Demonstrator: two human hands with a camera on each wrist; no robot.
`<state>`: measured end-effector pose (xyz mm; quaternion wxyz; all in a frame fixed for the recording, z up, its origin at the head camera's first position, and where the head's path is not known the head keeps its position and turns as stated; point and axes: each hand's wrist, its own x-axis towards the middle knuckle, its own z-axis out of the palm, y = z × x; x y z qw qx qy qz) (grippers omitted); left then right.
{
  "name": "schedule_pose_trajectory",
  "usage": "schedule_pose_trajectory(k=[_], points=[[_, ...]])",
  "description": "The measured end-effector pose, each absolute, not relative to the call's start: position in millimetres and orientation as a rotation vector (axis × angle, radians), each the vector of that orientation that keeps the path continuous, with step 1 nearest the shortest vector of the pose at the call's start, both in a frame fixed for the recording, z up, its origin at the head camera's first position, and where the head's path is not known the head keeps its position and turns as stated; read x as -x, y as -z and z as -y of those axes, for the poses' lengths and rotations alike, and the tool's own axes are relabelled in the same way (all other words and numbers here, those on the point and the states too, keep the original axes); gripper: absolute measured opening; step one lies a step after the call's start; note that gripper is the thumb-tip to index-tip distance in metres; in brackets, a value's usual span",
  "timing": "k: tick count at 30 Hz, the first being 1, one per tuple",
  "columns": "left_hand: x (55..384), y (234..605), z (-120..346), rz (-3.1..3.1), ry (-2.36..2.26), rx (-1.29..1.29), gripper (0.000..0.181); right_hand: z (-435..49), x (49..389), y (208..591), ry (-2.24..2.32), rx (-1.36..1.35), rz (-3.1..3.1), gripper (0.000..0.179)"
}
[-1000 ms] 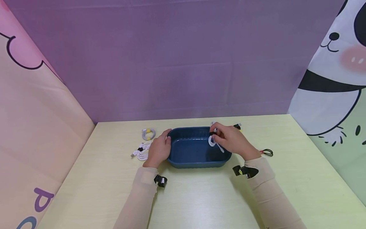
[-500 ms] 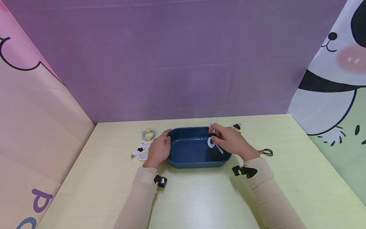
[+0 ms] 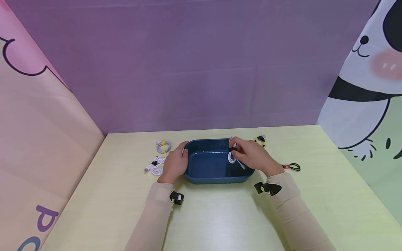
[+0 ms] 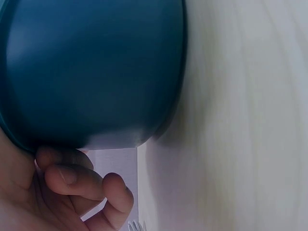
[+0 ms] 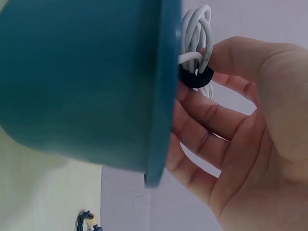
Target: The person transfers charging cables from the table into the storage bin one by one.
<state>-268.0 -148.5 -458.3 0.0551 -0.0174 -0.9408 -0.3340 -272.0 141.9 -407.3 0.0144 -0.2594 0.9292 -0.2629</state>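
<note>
Cloth [image 3: 53, 118] in pink and cream stands at your far left, and its printed blue letter is cut off by the bottom edge. On the pale, faintly grained table [image 3: 220, 219] near your left hand [image 3: 174, 164] lies a white bundle [image 3: 155, 169] with a black tie, partly hidden by that hand. Just beyond it sits a round, greyish-lilac coil [image 3: 158, 147] with yellow ties. Your left hand grips the left end of the tub [image 3: 216, 181]; the wrist view shows its fingers bent against the outer wall, with the thumb out of sight there. The tub is dark blue, smooth and glossy, a rounded rectangle standing upright on the table. Over its right end, inside the rim, hangs the white cable [image 3: 231, 158], its slim loops gathered by a black band and one loose end slanting down to the right. Your right hand [image 3: 255, 153] pinches it at the band between thumb and fingers; in the right wrist view the tub's wall hides some fingertips and part of the loops. Past that hand, at the back, lies a small black-and-yellow cable [image 3: 260, 139], then a thin black cord [image 3: 294, 167] with a red tie, its left end hidden by your wrist. Panda-print cloth [image 3: 358, 115] closes the right side, the head cut off.
</note>
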Motion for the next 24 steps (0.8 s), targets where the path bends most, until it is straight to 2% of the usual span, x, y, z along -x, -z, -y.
schedule_pose_trajectory(k=[24], points=[[266.6,456.0,146.0,2.869,1.016,0.022,0.044,-141.4,272.7,412.1,0.803,0.846,-2.878,0.021]])
